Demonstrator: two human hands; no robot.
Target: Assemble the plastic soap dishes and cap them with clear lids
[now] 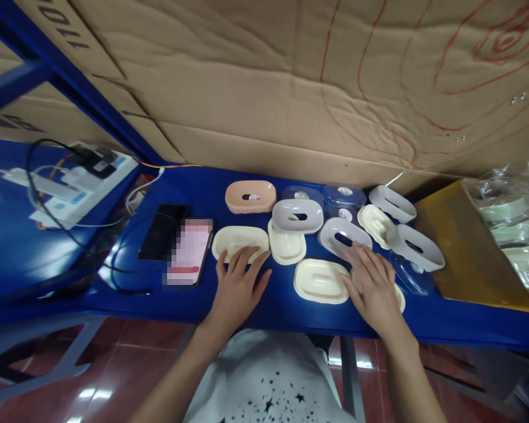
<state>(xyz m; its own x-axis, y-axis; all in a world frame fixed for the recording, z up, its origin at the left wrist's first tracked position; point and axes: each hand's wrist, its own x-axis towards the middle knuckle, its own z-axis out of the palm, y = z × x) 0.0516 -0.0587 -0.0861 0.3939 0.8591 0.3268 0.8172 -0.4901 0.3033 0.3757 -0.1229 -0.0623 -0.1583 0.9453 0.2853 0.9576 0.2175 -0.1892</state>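
Observation:
My left hand rests with spread fingers over the near edge of a cream oval plastic tray, holding nothing. Fingers apart, my right hand reaches over the front of a grey oval dish with a slot. Its thumb lies by the right edge of another cream tray. A further cream piece is mostly hidden under this hand. Between the hands, a grey slotted dish overlaps a cream tray. Behind them stands a peach slotted dish.
Clear blue lids lie at the back. More grey dishes stand at right, beside a cardboard box of wrapped cream parts. Two phones and a power strip with cables lie left. A cardboard wall rises behind the blue table.

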